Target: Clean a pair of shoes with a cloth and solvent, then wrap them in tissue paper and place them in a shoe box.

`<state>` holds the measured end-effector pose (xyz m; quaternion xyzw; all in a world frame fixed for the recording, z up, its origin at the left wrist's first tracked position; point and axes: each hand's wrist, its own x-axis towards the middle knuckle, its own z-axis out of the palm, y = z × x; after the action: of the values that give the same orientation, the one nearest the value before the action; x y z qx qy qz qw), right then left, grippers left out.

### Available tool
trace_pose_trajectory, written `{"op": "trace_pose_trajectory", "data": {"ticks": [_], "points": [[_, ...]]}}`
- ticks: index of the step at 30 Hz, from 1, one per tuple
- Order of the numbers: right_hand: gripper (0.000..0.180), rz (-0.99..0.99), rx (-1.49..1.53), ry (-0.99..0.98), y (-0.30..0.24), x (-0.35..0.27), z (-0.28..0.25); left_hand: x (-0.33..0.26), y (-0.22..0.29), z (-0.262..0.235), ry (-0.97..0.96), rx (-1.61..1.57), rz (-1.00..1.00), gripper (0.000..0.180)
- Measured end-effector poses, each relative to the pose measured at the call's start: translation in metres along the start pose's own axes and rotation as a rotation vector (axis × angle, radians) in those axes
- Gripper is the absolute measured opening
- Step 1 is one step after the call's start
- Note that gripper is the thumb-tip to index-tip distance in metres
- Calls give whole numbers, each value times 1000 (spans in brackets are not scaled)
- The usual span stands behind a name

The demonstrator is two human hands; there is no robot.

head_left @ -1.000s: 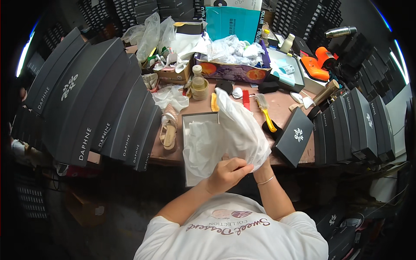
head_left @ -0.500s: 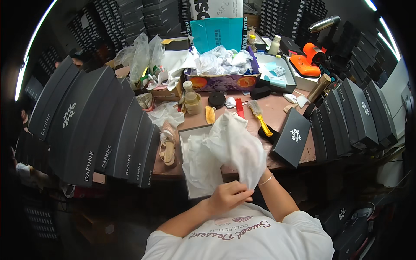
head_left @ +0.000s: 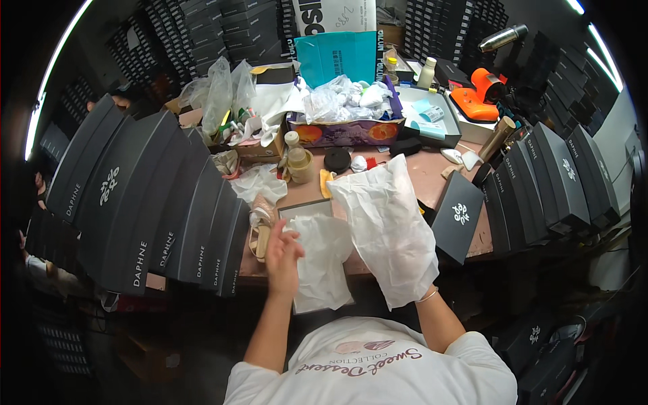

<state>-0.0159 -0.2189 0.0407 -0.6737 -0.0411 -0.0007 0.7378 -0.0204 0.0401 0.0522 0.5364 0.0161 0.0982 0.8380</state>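
On your far left a fan of long black shoe boxes (head_left: 145, 209) leans against the tabletop (head_left: 432, 177) edge. Just right of them a tan sandal (head_left: 258, 229) lies beside the open box (head_left: 304, 210) in front of you. Your left hand (head_left: 282, 256) rests flat, fingers stretched out, on the white tissue sheet (head_left: 320, 263) that lines this box and hangs over the near edge — pressing, not gripping. To the right, your right hand is hidden under a second, larger tissue sheet (head_left: 388, 226) held up above the tabletop; only the wrist with its thin bracelet (head_left: 426, 295) shows, so you cannot tell how the fingers close. Further right a black box lid (head_left: 457, 217) lies tilted — beyond it stands another row of black boxes (head_left: 550, 182).
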Motion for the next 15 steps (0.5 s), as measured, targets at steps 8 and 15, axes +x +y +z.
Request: {"op": "trace_pose_trajectory", "data": {"ticks": [8, 15], "points": [[48, -49, 25, 62, 26, 7, 25, -64, -47, 70, -298, 444, -205, 74], [47, -138, -347, 27, 38, 29, 8, -89, -61, 72, -684, 624, -441, 37]]}}
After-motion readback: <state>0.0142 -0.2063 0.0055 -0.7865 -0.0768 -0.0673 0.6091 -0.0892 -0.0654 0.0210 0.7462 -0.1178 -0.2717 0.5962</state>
